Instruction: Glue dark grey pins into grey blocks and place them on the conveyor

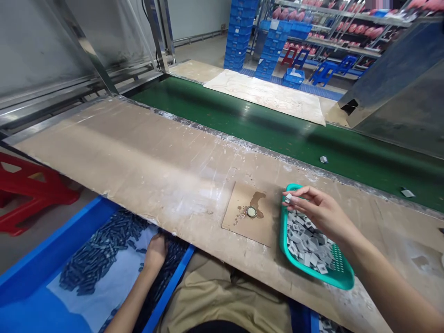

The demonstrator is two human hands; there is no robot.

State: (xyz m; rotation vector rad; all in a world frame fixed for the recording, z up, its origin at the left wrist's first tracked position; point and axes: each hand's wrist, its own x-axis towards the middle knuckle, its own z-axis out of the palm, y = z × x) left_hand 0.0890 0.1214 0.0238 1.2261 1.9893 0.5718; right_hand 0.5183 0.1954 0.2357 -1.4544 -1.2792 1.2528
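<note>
My right hand (314, 206) pinches a small grey-white square piece (288, 198) between thumb and fingers, above the near-left rim of a green plastic basket (283, 240). Many similar grey square pieces (308, 245) with recessed centres fill the basket. Down in a blue bin (34, 252), my left hand (157, 249) reaches among small dark blue, stick-like pieces (100, 247). Its fingers look curled, and their tips are hidden, so what they hold cannot be made out. A brown square board (232, 217) lies left of the basket, bearing a small round cap (251, 212) and a wet brown stain.
Beyond the brown worktop (138, 157) runs a green conveyor belt (208, 106), with two loose grey pieces (323, 159) on it. A pale sheet (267, 92) lies across its far side. A red stool (31, 189) stands left; stacked blue crates (239, 37) stand behind.
</note>
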